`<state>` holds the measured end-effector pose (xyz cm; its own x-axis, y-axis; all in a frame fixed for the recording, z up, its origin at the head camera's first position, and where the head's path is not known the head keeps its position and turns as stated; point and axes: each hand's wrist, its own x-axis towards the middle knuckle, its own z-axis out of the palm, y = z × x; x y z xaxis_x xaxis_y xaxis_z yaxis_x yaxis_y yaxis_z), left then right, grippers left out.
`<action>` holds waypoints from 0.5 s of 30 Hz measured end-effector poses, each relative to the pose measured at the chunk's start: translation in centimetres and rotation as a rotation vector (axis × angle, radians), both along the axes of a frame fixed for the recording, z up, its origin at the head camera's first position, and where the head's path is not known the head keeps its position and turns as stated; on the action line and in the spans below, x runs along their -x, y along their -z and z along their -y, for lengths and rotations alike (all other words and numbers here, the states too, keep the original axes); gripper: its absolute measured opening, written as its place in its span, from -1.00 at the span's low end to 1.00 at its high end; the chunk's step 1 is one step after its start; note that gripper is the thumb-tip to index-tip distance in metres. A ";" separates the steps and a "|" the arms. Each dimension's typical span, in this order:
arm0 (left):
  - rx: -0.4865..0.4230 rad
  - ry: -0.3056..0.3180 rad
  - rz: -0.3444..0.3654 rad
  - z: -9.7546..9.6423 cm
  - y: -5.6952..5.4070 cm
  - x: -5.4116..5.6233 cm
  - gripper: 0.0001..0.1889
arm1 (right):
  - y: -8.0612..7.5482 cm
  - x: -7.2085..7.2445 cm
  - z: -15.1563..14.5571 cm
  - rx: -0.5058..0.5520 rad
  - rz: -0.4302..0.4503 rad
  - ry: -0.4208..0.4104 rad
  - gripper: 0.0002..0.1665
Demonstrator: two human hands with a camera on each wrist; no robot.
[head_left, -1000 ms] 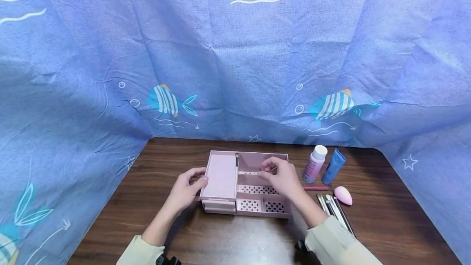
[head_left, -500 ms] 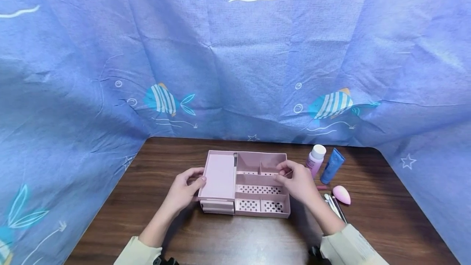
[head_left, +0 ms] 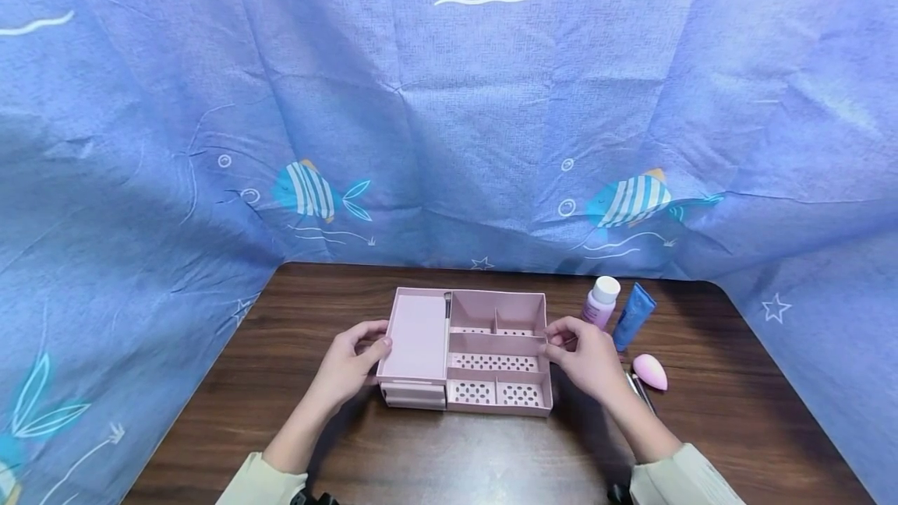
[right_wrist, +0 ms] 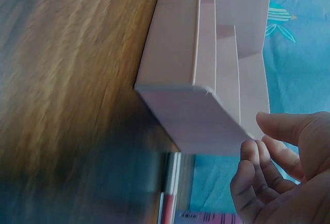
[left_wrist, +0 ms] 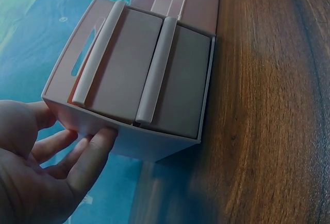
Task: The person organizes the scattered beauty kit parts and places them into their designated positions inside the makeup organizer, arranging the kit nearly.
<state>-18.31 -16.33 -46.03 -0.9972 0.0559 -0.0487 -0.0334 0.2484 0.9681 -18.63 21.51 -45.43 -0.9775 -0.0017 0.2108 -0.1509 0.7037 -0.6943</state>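
A pink organizer (head_left: 496,349) stands mid-table, with drawers (left_wrist: 124,69) at its left front and open divided compartments with dotted bottoms at its right. My left hand (head_left: 351,361) grips its left side, thumb at the upper edge and fingers against the wall. At the right wall, my right hand (head_left: 585,353) pinches the upper edge between thumb and fingers, plainest in the right wrist view. A makeup brush (head_left: 447,306) stands in the narrow slot beside the flat top. An upright divider (head_left: 496,321) parts the back compartment.
Right of the organizer stand a pinkish bottle (head_left: 599,304) with a white cap and a blue tube (head_left: 634,318). A pink makeup sponge (head_left: 650,372) and several brushes (head_left: 641,392), partly behind my right arm, lie on the dark wooden table (head_left: 484,458). A blue fish-print cloth hangs behind.
My right hand has moved right, from the back compartment's divider to the organizer's right wall, uncovering the divider. The left hand stays on the left side. The view has shifted slightly.
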 end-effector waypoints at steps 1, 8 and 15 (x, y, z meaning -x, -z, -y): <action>-0.001 0.000 0.000 0.0 0.0 0.0 -0.64 | 0.0 -0.1 -0.3 -0.006 0.004 0.005 -0.76; 0.004 -0.008 -0.003 0.0 0.0 -0.1 -0.65 | 0.3 -0.9 -1.9 -0.041 0.026 0.031 -0.72; 0.000 -0.013 0.000 0.0 0.0 -0.1 -0.64 | 0.7 -1.9 -3.2 -0.045 0.100 0.060 -0.70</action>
<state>-18.24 -16.30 -46.05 -0.9979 0.0432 -0.0491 -0.0369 0.2482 0.9680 -16.76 24.70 -46.11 -0.9923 0.0499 0.1137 -0.0397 0.7400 -0.6715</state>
